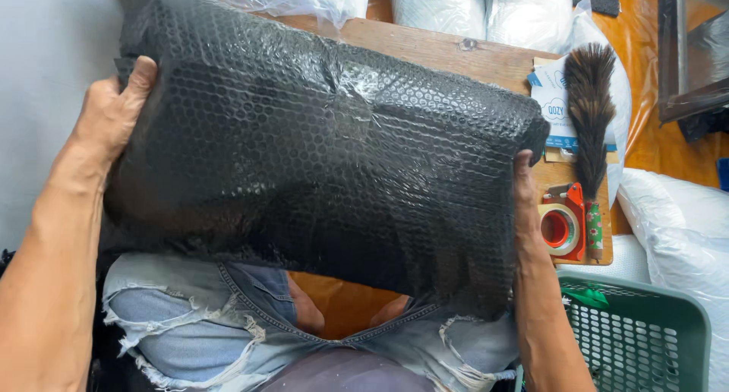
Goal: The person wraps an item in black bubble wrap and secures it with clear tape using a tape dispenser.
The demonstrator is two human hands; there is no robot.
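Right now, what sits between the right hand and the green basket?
Head view: a tape dispenser and a feather duster lie on the wooden board, between the right hand and the green basket.

I hold the black bubble-wrapped bundle (319, 164) between left hand (114, 111) and right hand (525, 202), above the wooden desk (448, 50)

black bubble-wrapped bundle (319, 164), long and bulky, held level over lap

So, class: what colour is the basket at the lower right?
Green, a latticed plastic basket, best seen in the head view.
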